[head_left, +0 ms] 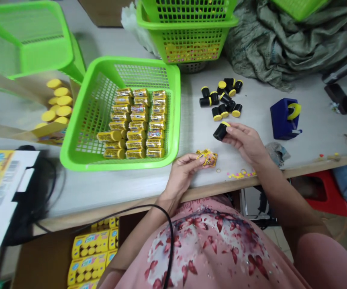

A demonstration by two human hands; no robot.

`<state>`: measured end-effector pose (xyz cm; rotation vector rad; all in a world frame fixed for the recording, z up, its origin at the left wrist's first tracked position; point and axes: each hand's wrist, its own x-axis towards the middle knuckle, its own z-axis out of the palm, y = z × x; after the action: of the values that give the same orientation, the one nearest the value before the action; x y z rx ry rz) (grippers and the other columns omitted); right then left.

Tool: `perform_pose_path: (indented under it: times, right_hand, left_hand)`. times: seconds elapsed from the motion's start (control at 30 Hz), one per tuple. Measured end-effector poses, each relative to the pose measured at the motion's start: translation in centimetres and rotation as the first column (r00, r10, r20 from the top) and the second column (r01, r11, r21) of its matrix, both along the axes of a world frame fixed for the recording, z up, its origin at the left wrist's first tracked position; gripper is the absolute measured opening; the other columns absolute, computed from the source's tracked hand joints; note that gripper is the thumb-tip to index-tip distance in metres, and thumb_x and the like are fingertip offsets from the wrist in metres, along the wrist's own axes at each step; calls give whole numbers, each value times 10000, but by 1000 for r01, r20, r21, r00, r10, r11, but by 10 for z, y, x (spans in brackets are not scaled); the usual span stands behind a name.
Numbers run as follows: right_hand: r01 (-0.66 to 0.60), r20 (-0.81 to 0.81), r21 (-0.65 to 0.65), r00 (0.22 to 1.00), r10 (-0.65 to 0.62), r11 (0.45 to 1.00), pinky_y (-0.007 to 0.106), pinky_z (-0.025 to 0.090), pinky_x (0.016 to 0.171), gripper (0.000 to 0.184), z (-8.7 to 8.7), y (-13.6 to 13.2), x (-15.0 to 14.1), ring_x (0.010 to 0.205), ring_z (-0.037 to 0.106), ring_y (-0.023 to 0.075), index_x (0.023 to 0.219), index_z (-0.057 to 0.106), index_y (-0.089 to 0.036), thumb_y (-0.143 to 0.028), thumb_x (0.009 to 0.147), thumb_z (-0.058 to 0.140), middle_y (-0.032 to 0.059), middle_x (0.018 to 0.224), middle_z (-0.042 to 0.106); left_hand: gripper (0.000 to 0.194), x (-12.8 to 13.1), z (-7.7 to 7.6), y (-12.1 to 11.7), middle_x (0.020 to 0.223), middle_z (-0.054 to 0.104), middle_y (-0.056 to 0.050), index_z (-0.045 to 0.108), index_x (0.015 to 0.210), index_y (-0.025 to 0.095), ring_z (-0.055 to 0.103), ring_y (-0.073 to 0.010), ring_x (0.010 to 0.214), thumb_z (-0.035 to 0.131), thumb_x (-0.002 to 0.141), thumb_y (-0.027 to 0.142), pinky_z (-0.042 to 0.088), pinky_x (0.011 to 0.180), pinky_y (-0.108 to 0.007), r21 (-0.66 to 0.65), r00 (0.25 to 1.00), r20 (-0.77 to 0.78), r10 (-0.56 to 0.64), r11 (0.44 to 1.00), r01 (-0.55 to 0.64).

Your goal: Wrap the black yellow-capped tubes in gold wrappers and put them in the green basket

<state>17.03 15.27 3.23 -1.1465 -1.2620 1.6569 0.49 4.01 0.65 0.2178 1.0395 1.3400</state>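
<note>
My right hand [245, 143] pinches a small black canister [221, 132] with a yellow cap, tilted just above the table. In my left hand [186, 170], thumb and fingers close on several printed yellow wrappers [209, 157] near the front edge. Beyond my right hand lies a loose pile of black canisters with yellow caps [225, 98]. To the left of my hands stands a green basket [176, 112]. Inside it, yellow wrapped canisters [136, 134] lie on their sides in three columns.
A blue tape dispenser [278, 118] stands to the right. Stacked green baskets [188, 26] and a grey-green sack [260, 44] fill the back. At the left a carton [25, 90] holds yellow-capped canisters [60, 100]. Yellow packs [89, 257] sit below the table; a black cable [170, 241] crosses my front.
</note>
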Motion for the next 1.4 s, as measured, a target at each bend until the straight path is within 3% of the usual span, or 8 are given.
perform_pose_path:
  times: [0.1,0.23,0.4,0.63,1.0,1.13,1.23,1.4]
  right_hand:
    - [-7,-140,-187,990,-20,982,333,590,840,311,7,-22,9,834,695,155,890,722,-201,-374,661,842,19,911,739]
    - [-42,-186,-261,983,-7,964,297,581,784,310,13,-34,10,756,673,135,877,743,-187,-373,651,846,29,876,741]
    - [-53,-187,-235,982,8,970,261,549,715,292,16,-35,8,732,643,119,862,761,-184,-371,652,838,26,821,734]
    - [-82,-105,-165,992,65,983,299,543,760,311,9,-36,4,774,645,120,907,764,-212,-378,655,839,12,919,738]
    - [-46,-41,-100,998,42,994,339,570,793,391,-1,-41,-2,806,655,145,958,743,-209,-441,657,834,13,927,731]
    - [-41,-39,-131,999,36,991,310,573,733,428,-3,-44,-5,725,656,126,954,723,-198,-447,629,849,7,897,724]
    - [-45,-31,-153,999,41,987,289,574,680,457,-6,-47,-9,650,654,112,944,699,-189,-439,600,866,-5,827,710]
    - [-56,-28,-144,998,53,988,325,596,739,455,-8,-48,-13,656,670,123,912,656,-191,-444,597,866,-4,807,702]
  left_hand:
    - [321,0,2,0,623,726,-2,727,579,153,675,-119,585,957,376,247,591,644,-244,-20,1000,-2,9,1000,-9]
    - [301,1,3,0,654,748,-23,751,594,168,699,-152,635,950,385,257,593,689,-280,-11,999,-42,2,1000,-3]
    - [227,1,-1,-1,774,786,-47,769,605,205,724,-194,765,926,451,260,577,798,-325,49,994,-111,-16,999,22]
    - [175,0,-6,-3,792,789,-46,781,634,214,714,-185,817,901,516,261,523,895,-317,101,983,-183,-21,994,40]
    - [243,1,-4,-1,683,750,-27,738,612,167,671,-142,621,915,491,280,552,688,-282,39,992,-120,-35,998,39]
    - [304,3,-1,0,748,767,-26,777,753,177,674,-142,622,914,497,263,546,639,-271,54,997,-60,-58,997,61]
    - [287,4,-2,1,722,761,-22,783,772,165,647,-119,577,902,529,261,523,629,-254,92,995,-74,-62,993,68]
    - [261,3,-8,-2,684,743,4,765,789,173,626,-98,539,888,571,250,502,598,-231,126,987,-154,-35,990,55]
